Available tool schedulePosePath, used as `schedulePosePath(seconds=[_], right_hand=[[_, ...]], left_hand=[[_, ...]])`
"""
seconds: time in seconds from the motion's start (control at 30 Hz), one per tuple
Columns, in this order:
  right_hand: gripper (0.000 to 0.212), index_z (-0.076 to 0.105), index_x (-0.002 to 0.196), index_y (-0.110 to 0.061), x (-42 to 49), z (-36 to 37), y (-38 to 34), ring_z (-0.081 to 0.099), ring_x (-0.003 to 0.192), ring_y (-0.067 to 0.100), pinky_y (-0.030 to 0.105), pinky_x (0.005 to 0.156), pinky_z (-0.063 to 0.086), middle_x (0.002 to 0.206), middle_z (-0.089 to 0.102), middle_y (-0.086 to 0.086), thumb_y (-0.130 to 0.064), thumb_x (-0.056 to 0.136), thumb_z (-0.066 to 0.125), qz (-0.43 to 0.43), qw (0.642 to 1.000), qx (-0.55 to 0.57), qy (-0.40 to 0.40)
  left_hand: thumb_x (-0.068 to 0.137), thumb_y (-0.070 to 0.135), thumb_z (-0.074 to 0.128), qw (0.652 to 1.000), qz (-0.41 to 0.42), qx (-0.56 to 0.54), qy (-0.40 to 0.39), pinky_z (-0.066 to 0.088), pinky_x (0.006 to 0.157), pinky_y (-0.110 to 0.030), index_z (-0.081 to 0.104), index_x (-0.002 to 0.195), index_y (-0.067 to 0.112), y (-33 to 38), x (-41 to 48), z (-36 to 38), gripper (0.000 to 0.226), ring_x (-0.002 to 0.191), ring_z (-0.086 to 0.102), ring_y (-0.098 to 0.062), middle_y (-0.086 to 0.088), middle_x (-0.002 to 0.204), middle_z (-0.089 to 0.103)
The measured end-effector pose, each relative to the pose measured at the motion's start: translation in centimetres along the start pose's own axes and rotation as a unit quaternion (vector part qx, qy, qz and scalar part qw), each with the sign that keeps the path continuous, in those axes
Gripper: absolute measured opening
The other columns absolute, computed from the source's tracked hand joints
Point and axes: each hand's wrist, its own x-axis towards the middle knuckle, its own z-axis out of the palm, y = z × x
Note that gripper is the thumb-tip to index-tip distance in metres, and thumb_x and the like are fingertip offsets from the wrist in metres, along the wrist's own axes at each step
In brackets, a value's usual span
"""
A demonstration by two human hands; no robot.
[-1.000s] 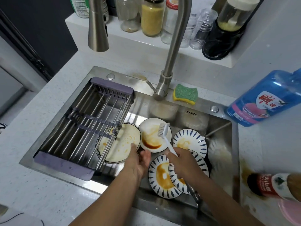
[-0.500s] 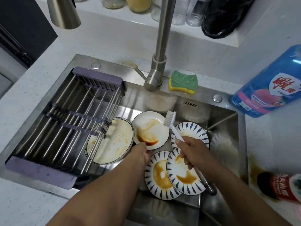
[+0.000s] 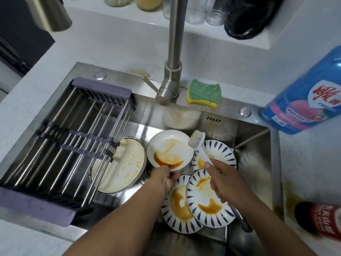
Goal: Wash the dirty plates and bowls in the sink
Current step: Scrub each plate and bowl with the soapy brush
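Several dirty dishes lie in the steel sink. My left hand grips the near rim of a small white bowl smeared with brown sauce and tilts it up. My right hand holds a white dish brush, its bristles at the bowl's right rim. A large white plate with yellow stains lies partly under the drying rack. Three blue-patterned plates hold sauce: one behind my right hand, one in front, one beneath it.
A purple-framed drying rack spans the sink's left half. The tap rises at the back, with a green and yellow sponge beside it. A blue detergent bottle and a dark sauce bottle lie on the right counter.
My left hand moved from the large plate's edge to the small white bowl, took hold of its rim and tipped it up. The brush stayed near the bowl's right side.
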Motion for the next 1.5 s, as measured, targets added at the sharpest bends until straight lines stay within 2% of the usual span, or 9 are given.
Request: schedulePosePath(seconds=[0.17,0.37,0.63,0.73,0.87,0.97,1.1,1.27,1.5], right_hand=[[0.03,0.065,0.104,-0.023,0.0,-1.5,-1.3,0.05,0.055,0.009,0.033,0.061,0.042,0.066,0.059,-0.004,-0.035,0.107,0.037,-0.03,0.983,-0.181,0.014],[0.041,0.041,0.147,-0.053,-3.7,-2.7,-5.3,0.06,0.107,0.01,0.027,0.086,0.043,0.137,0.061,-0.012,-0.046,0.108,0.034,-0.073,0.876,-0.476,-0.035],[0.045,0.03,0.148,-0.047,-7.6,-1.4,-9.7,0.066,0.103,0.028,0.037,0.082,0.052,0.116,0.06,0.002,-0.03,0.106,0.035,-0.122,0.81,-0.573,0.044],[0.049,0.039,0.146,-0.041,-8.6,-2.4,-11.5,0.067,0.1,0.025,0.037,0.081,0.055,0.116,0.065,0.002,-0.021,0.101,0.042,-0.09,0.818,-0.564,0.073],[0.039,0.043,0.144,-0.048,-12.0,-1.0,-13.7,0.062,0.108,0.024,0.04,0.087,0.054,0.125,0.065,0.0,-0.04,0.107,0.037,-0.123,0.86,-0.492,0.05],[0.039,0.042,0.144,-0.054,-15.0,0.2,-13.9,0.06,0.116,0.021,0.038,0.089,0.052,0.134,0.062,-0.006,-0.046,0.106,0.037,-0.143,0.856,-0.496,0.03],[0.038,0.044,0.143,-0.054,-17.0,-1.2,-13.1,0.063,0.104,0.02,0.041,0.085,0.056,0.126,0.065,-0.007,-0.044,0.107,0.036,-0.108,0.834,-0.539,0.05],[0.033,0.05,0.128,-0.057,-16.7,-2.8,-13.2,0.066,0.091,0.023,0.042,0.077,0.058,0.115,0.068,-0.004,-0.036,0.105,0.039,-0.076,0.824,-0.549,0.121],[0.041,0.04,0.147,-0.054,-19.3,0.5,-15.8,0.059,0.122,0.025,0.042,0.095,0.052,0.14,0.061,-0.005,-0.048,0.106,0.036,-0.17,0.829,-0.525,0.086]], left_hand=[[0.096,-0.015,0.049,0.997,-0.046,0.02,-0.05,0.058,0.042,-0.043,0.058,0.127,-0.007,-0.7,-4.0,-0.4,0.034,0.084,0.071,-0.044,-0.031,0.11,0.067],[0.088,-0.026,0.04,0.986,-0.011,0.1,-0.132,0.064,0.06,-0.046,0.058,0.126,0.001,0.0,-8.5,-2.1,0.05,0.084,0.072,-0.04,-0.027,0.104,0.07],[0.084,-0.028,0.043,0.942,0.028,0.207,-0.264,0.064,0.066,-0.052,0.055,0.133,0.01,2.0,-14.9,-4.6,0.063,0.093,0.075,-0.04,-0.023,0.118,0.072],[0.083,-0.028,0.044,0.93,0.037,0.214,-0.295,0.062,0.07,-0.055,0.052,0.135,0.013,2.5,-16.8,-5.6,0.067,0.101,0.072,-0.044,-0.022,0.126,0.067],[0.083,-0.028,0.043,0.914,0.052,0.241,-0.322,0.062,0.071,-0.057,0.052,0.136,0.01,4.1,-19.4,-5.9,0.066,0.098,0.073,-0.043,-0.022,0.119,0.07],[0.085,-0.03,0.039,0.908,0.064,0.233,-0.341,0.063,0.061,-0.052,0.053,0.132,0.001,5.9,-20.9,-6.4,0.057,0.08,0.076,-0.036,-0.021,0.1,0.075],[0.086,-0.028,0.041,0.908,0.094,0.228,-0.339,0.063,0.066,-0.056,0.049,0.131,0.003,7.8,-21.9,-7.4,0.055,0.095,0.073,-0.045,-0.029,0.128,0.063],[0.085,-0.027,0.041,0.877,0.128,0.277,-0.372,0.063,0.07,-0.057,0.048,0.134,0.011,8.6,-23.2,-8.5,0.064,0.107,0.07,-0.045,-0.024,0.131,0.063],[0.086,-0.029,0.039,0.849,0.105,0.315,-0.411,0.061,0.069,-0.058,0.05,0.132,0.009,7.5,-24.7,-9.5,0.061,0.097,0.073,-0.044,-0.027,0.126,0.065]])
